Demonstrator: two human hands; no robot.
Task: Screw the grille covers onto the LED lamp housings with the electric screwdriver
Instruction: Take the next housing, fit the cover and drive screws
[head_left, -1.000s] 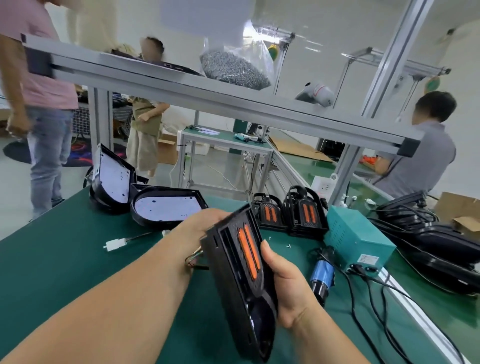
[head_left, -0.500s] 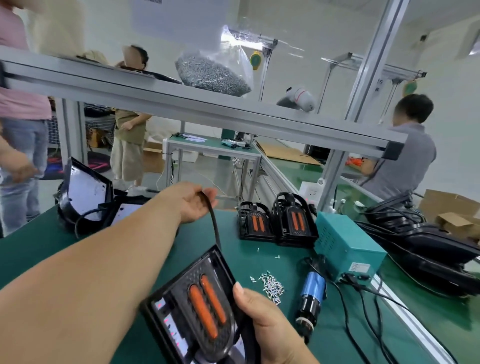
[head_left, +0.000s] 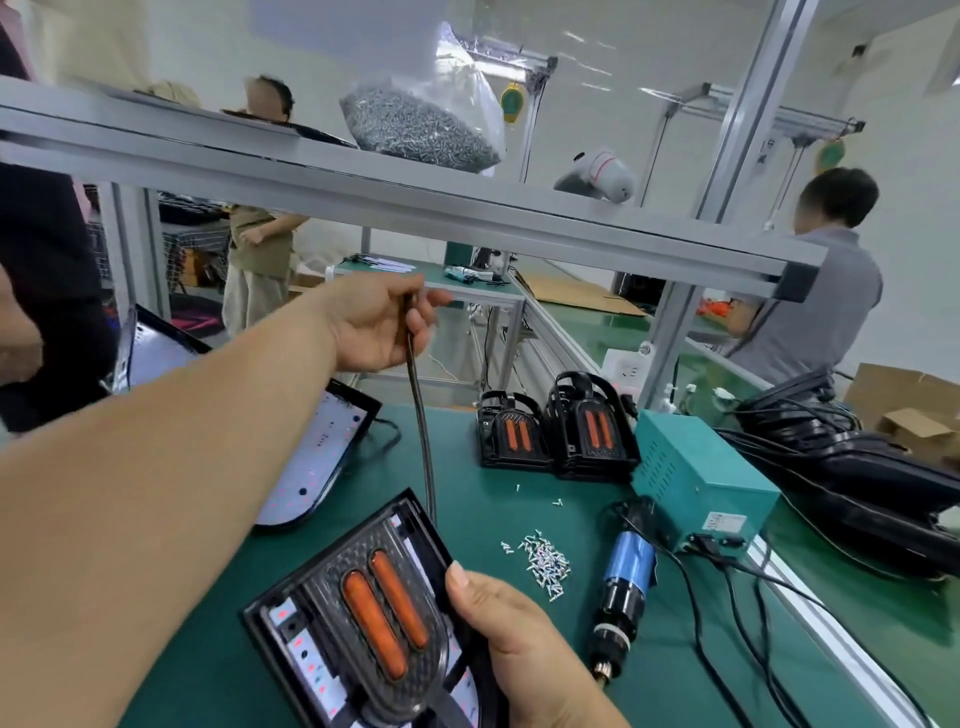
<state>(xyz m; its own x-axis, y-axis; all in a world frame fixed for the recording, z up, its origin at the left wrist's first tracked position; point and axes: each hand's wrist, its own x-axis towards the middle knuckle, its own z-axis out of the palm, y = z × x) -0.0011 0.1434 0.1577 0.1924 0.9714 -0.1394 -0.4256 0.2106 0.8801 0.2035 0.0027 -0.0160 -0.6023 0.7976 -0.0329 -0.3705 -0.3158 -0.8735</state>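
A black LED lamp housing (head_left: 291, 631) lies at the near edge of the green table, with a grille cover (head_left: 384, 608) bearing two orange strips on top of it. My right hand (head_left: 511, 629) grips the housing's right side. My left hand (head_left: 379, 322) is raised above the table and pinches the lamp's black cable (head_left: 423, 441), pulling it up taut. The electric screwdriver (head_left: 626, 582), blue-bodied, lies on the table to the right. A small pile of screws (head_left: 543, 558) lies between the lamp and the screwdriver.
Two assembled lamps (head_left: 558, 431) stand at the back, beside a teal power box (head_left: 691, 483). Open housings (head_left: 311, 457) lie at left. Black lamps and cables (head_left: 852, 467) pile at right. An aluminium shelf rail (head_left: 415, 208) with a bag of screws (head_left: 421, 119) hangs overhead. People stand behind.
The lamp went from upright in both hands to lying flat on the table. My left hand let go of the housing and lifted the cable upward.
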